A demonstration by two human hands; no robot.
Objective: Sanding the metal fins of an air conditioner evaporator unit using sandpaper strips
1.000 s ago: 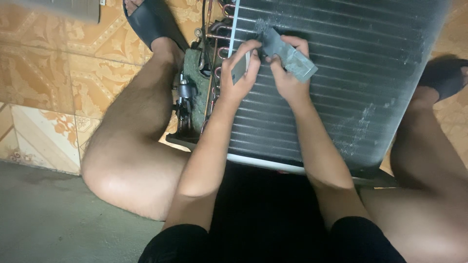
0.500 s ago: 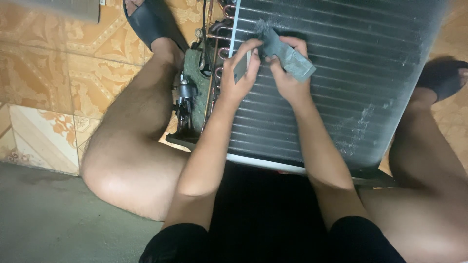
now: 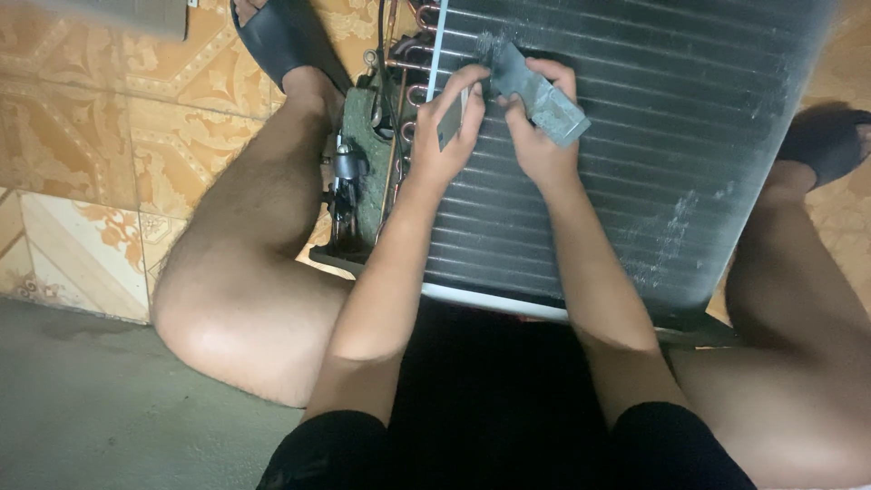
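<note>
Seated, knees apart around the finned coil unit (image 3: 635,163). Left hand (image 3: 445,136) rests on the fins near the unit's left edge, fingers curled narrow around a small flat piece; what it is, cannot tell. Right hand (image 3: 535,136) grips a grey block-shaped tool (image 3: 540,91), pressed on the fins. Beyond: 2 dark sandals (image 3: 281,36), patterned floor tiles (image 3: 109,136).

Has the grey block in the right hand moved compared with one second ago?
No. The grey block in the right hand lies at the same place against the fins of the coil, near its upper left corner, as before.
</note>
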